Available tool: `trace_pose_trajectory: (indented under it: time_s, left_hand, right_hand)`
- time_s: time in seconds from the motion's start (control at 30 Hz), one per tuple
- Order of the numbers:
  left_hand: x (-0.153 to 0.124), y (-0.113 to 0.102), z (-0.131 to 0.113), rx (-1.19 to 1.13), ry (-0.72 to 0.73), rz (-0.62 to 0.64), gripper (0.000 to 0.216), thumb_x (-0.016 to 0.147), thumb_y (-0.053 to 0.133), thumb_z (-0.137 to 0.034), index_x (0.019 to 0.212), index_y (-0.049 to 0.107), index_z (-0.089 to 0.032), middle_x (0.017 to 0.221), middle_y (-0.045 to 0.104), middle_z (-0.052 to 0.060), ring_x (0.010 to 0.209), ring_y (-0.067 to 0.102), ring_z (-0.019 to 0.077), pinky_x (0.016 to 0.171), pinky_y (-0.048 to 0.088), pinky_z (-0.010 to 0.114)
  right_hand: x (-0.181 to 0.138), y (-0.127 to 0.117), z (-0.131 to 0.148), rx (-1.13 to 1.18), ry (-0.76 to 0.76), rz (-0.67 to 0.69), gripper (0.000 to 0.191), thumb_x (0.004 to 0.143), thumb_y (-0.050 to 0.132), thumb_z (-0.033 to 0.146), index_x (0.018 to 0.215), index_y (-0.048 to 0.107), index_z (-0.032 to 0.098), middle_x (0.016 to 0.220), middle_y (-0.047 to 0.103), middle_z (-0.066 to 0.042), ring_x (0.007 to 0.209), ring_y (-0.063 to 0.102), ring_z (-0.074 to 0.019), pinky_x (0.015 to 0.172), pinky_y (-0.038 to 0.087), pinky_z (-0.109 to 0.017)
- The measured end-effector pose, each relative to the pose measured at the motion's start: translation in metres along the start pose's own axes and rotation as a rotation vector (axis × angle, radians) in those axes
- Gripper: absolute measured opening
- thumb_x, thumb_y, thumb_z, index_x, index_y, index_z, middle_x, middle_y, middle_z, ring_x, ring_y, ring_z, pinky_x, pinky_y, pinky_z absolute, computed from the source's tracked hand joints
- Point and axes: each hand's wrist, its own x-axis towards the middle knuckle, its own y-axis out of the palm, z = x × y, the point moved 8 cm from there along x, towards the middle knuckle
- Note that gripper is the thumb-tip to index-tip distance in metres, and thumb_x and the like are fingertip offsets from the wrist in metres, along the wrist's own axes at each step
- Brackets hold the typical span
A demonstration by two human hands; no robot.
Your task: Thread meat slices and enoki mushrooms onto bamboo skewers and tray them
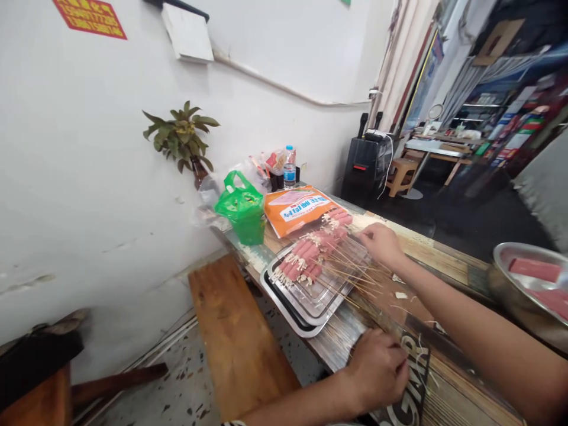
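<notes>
Several skewers of pink meat rolls wrapped round white enoki mushrooms (296, 260) lie on a metal tray (306, 328), bamboo ends pointing right. At the tray's far right side is my right hand (382, 245), its fingers pinched at the stick of a skewer (339, 220) in the far group. My left hand (379, 368) is curled closed low over the near part of the table. Whatever its fingers may hold is hidden.
An orange printed food bag (299, 208) and a green plastic bag (244, 216) stand behind the tray, near a water bottle (289, 168). A metal bowl (506, 284) with pink meat is at right. Below left runs a wooden bench (239, 337). Mushroom scraps (400, 295) litter the table.
</notes>
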Motion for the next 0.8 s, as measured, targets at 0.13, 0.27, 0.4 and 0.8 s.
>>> trace_pose_trajectory:
  time_s: [0.13,0.27,0.4,0.8]
  left_hand:
    - [0.0,-0.001,0.0,-0.006,0.009,-0.006,0.015,0.082,0.058,-0.021,0.068,0.062,-0.017,0.078,0.067,0.004,0.069,0.057,0.0152,0.063,0.045,0.029]
    - [0.001,-0.012,-0.001,-0.035,-0.002,-0.06,0.012,0.079,0.058,-0.016,0.067,0.062,-0.017,0.075,0.067,0.003,0.068,0.057,0.0157,0.061,0.045,0.03]
    - [0.003,-0.027,-0.004,-0.108,-0.008,-0.125,0.017,0.08,0.053,-0.013,0.069,0.064,-0.019,0.073,0.066,0.005,0.068,0.059,0.0169,0.061,0.047,0.03]
    - [-0.007,-0.041,-0.006,-0.12,0.076,-0.231,0.024,0.088,0.051,-0.018,0.098,0.073,-0.022,0.096,0.074,0.007,0.087,0.07,0.0186,0.08,0.059,0.031]
  right_hand:
    - [0.0,0.029,0.015,-0.043,0.017,0.161,0.024,0.082,0.051,0.022,0.068,0.07,0.017,0.076,0.069,-0.008,0.071,0.06,-0.019,0.062,0.04,-0.027]
    - [-0.007,0.046,0.01,0.002,0.008,0.215,0.024,0.084,0.055,0.028,0.071,0.071,0.016,0.073,0.069,-0.007,0.068,0.06,-0.0175,0.062,0.04,-0.026]
    - [-0.028,0.019,-0.033,0.098,-0.151,0.003,0.025,0.09,0.052,0.033,0.094,0.071,0.017,0.097,0.071,-0.007,0.089,0.061,-0.0169,0.08,0.042,-0.026]
    - [-0.194,-0.172,-0.274,-0.182,0.503,-0.25,0.027,0.086,0.056,0.032,0.101,0.074,0.018,0.094,0.073,-0.007,0.08,0.064,-0.02,0.072,0.044,-0.028]
